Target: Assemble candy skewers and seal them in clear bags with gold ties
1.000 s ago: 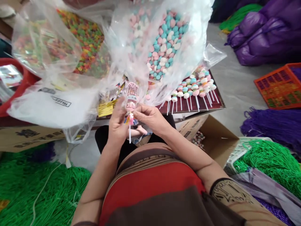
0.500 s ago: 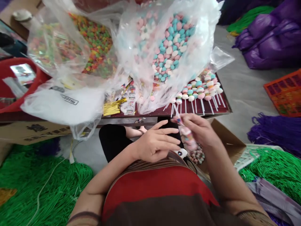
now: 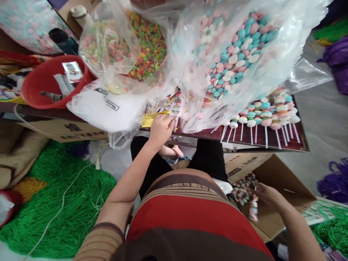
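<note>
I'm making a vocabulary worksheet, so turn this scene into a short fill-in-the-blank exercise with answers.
1. The right hand holds a wrapped lollipop at an open box made of ____.
2. The gold ties lie beside the person's ____ hand.
3. The large round tub on the table is coloured ____.
4. The row of lollipops at the table's right end has ____ sticks.

Missing words: cardboard; left; red; white.

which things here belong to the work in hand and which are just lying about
Likely part of it:
pink-and-white wrapped sweet at the right hand
thin golden strips by the left hand
pastel round sweets on white sticks
open brown cardboard box

Likely just lying about:
heap of glossy green strands
shiny purple bundle
</note>
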{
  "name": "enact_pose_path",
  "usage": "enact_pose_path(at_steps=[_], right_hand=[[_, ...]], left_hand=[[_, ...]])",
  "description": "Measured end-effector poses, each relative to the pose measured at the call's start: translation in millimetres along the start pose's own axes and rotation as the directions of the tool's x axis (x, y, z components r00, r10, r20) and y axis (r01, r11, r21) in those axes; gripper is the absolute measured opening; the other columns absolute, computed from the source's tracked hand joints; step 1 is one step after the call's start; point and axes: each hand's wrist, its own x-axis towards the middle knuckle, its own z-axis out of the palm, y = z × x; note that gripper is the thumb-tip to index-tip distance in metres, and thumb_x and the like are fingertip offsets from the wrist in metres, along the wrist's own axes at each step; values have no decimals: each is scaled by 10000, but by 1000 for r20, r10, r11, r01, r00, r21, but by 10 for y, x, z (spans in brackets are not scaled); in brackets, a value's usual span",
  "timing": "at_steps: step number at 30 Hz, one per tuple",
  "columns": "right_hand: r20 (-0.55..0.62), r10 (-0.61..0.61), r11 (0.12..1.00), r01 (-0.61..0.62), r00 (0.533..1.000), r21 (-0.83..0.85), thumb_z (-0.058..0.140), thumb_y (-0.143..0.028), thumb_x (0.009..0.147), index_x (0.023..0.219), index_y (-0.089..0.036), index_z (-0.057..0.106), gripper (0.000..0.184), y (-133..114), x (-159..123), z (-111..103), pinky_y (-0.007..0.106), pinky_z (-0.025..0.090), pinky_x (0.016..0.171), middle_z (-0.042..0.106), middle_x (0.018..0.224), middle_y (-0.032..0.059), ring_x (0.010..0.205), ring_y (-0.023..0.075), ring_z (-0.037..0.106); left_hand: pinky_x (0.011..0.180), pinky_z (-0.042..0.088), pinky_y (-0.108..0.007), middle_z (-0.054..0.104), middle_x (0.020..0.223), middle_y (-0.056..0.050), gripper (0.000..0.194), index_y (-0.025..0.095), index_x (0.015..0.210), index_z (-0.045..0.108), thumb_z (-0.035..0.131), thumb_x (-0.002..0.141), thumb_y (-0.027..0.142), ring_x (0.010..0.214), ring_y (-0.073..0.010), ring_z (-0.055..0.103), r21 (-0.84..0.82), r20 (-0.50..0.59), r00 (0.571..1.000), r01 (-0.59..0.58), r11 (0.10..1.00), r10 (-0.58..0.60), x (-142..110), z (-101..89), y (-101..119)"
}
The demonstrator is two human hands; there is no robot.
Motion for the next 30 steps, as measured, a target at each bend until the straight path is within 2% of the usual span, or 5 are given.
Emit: enact_pose_path(at_steps=[3, 8, 22, 25, 30], right_hand=[[166, 112, 992, -120, 980, 35, 616, -427, 728, 723, -277, 753, 203, -269, 96, 9, 381, 623, 524, 800, 689, 74, 646, 338, 793], [48, -25, 999, 23, 999, 50, 563, -447, 861, 1037, -273, 770, 323, -901, 184, -139, 421, 661, 753, 836, 997, 96, 871, 318, 812], [-86, -240, 884, 254, 967, 392, 595, -434, 947, 1015, -260, 798, 276, -2189, 548, -293, 420, 640, 883, 832, 933, 63, 885, 261, 798], [-11, -158, 750, 128, 987, 649, 632, -567, 925, 1052, -218, 779, 399, -2586, 856, -225, 425, 644, 868, 829, 950, 87, 875, 254, 796], [134, -151, 319, -80, 979, 944, 682, -798, 766, 1001, -203, 724, 642, -2980, 1366, -119, 376, 657, 704, 807, 918, 102, 811, 231, 772]], left_hand=[[1038, 452, -457, 756, 1133, -154, 263, 161, 1102, 766, 617, 971, 333, 1136, -314, 647, 128, 7, 994, 104, 986, -106, 296, 96, -26], [1053, 406, -519, 701, 1256, -217, 270, 121, 1112, 750, 628, 952, 302, 1233, -387, 590, 236, 43, 974, 209, 949, -225, 650, 250, -5], [927, 472, -409, 749, 982, -133, 287, 190, 998, 722, 436, 1001, 207, 997, -282, 679, 141, -157, 982, 131, 981, -108, 544, 214, -137], [914, 490, -391, 741, 949, -106, 330, 197, 1028, 729, 407, 1033, 271, 950, -245, 681, 75, -214, 975, -38, 996, 53, 310, 94, -109], [894, 512, -340, 754, 919, -75, 370, 234, 1043, 754, 417, 1053, 386, 909, -185, 681, -78, -218, 904, -392, 917, 368, -138, 9, -4]])
